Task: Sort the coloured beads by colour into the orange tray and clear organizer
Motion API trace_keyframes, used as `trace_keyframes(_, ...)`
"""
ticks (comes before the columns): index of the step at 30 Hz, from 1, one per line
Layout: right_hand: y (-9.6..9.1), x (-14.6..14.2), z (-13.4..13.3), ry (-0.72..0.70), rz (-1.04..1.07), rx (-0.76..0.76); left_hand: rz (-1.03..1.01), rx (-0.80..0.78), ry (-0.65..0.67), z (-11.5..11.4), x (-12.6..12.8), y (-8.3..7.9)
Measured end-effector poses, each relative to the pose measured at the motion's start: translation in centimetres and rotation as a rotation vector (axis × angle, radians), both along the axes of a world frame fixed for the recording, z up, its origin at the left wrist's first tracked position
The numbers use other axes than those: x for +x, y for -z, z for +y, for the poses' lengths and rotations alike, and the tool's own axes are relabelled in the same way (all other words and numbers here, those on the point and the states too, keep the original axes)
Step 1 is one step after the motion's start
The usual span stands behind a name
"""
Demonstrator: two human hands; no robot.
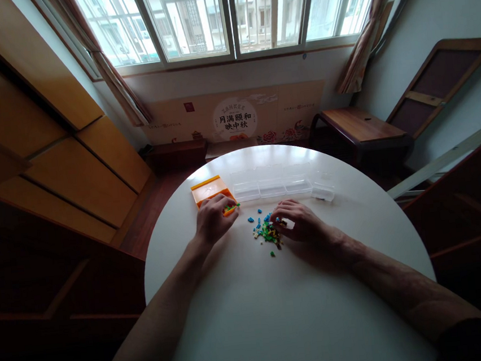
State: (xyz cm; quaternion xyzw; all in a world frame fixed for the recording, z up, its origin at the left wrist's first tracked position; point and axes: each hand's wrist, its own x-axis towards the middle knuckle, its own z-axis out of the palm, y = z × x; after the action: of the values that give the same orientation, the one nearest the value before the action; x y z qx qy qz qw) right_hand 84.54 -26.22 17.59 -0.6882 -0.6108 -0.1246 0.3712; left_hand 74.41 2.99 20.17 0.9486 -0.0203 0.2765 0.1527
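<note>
My left hand (pixel 215 219) is at the near right corner of an orange tray (pixel 208 189), its fingers curled and closed. Small green pieces (pixel 231 207) show between the thumb and fingertips, with a bit of orange beneath them. Over the right side of a loose pile of tiny plastic bricks (pixel 268 233), my right hand (pixel 299 220) has its fingers bent down and drawn together. Whatever its fingertips hold is too small to make out. The pile is mostly green, with blue, yellow and dark pieces. A few blue bricks (pixel 250 220) and one green brick (pixel 272 254) lie apart from it.
A clear plastic compartment box (pixel 272 189) stands behind the pile, with a smaller clear container (pixel 323 193) at its right end. All this is on a round white table (pixel 244 310). Beyond are a wooden side table (pixel 362 123), cabinets (pixel 82 173) and a window.
</note>
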Motion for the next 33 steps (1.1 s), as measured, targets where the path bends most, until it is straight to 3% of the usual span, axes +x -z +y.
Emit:
trace_keyframes(8,-0.8,-0.7,-0.3,-0.068,0.03,-0.076,0.067,-0.014,-0.257,2.5,0.4,0.1)
trace_keyframes(21,-1.6,-1.4,-0.3,-0.153,0.01,-0.135,-0.032,-0.011,-0.175,2.3,0.4,0.5)
trace_keyframes(24,-1.5,-1.4,-0.4,-0.148,0.013,-0.14,-0.033,-0.021,-0.069,1.3,0.3,0.3)
trace_keyframes(30,-1.5,-1.4,-0.6,-0.112,0.021,-0.151,0.067,-0.05,0.406,-1.2,-0.4,0.3)
trace_keyframes(33,-1.3,-1.2,-0.5,-0.106,0.017,-0.14,0.129,-0.094,0.556,-2.2,-0.8,0.4)
